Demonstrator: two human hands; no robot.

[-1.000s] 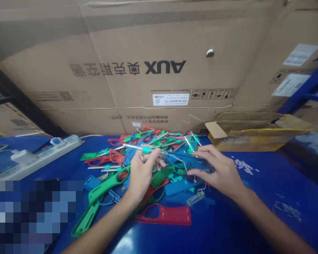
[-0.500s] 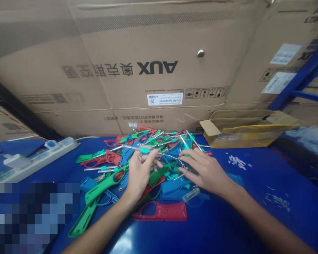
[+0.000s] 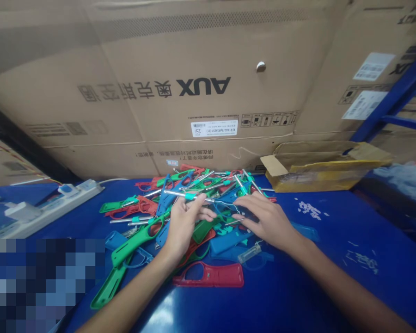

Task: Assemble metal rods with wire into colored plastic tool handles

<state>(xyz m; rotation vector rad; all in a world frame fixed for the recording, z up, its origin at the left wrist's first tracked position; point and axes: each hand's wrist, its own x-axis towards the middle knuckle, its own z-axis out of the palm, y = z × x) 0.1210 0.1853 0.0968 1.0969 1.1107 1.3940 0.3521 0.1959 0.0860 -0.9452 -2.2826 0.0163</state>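
My left hand is closed on a lighter nozzle tube, a slim silver metal tube with a green collar, pinched between thumb and fingers and pointing left. A thin pale wire trails from the tube's right end to my right hand, whose curled fingers are around the wire's end; the exact grip is partly hidden. Below both hands lies a pile of lighter parts: a green handle shell, a red handle shell, blue shells and more metal tubes. A clear small part rests near the blue shells.
A cardboard box with open flaps stands at the back right, before large cartons. Small white pieces and thin clear bits lie on the blue table. A white power strip runs along the left.
My left hand has turned the tube slightly, its left tip now a little farther right. My right fingers have drawn closer together around the wire's end. The pile has not moved.
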